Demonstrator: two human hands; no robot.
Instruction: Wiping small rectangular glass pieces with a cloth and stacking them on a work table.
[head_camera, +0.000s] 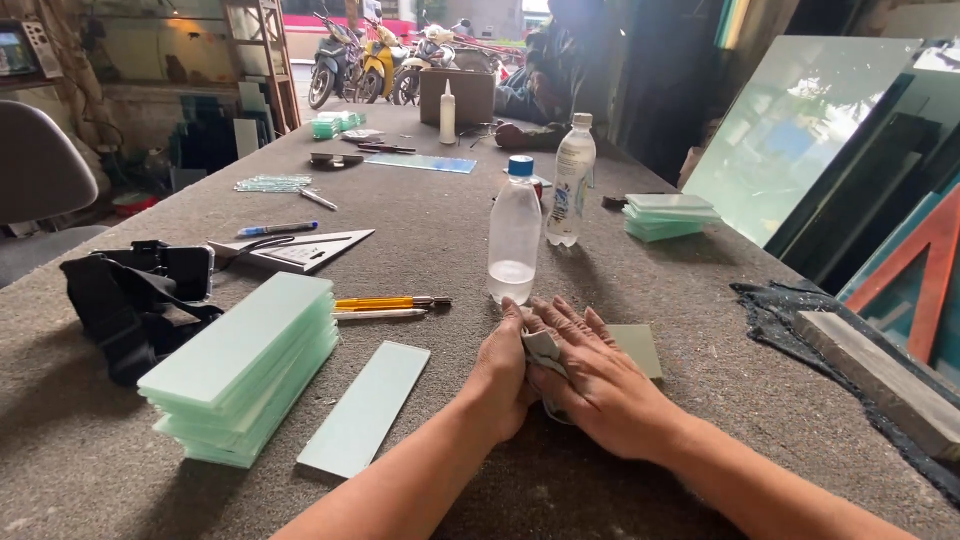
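Observation:
My left hand and my right hand lie together near the middle of the grey felt table. Between them is a crumpled white cloth, and both hands grip it. My right hand rests flat over a small pale green glass piece, of which only the far right corner shows. A single frosted glass strip lies flat just left of my left forearm. Further left stands a stack of like glass strips.
Two clear plastic bottles stand just beyond my hands. A yellow glass cutter and a pencil, a set square, a black strap bundle and a small glass stack are about. Large glass sheets lean at right. Another person sits at the far end.

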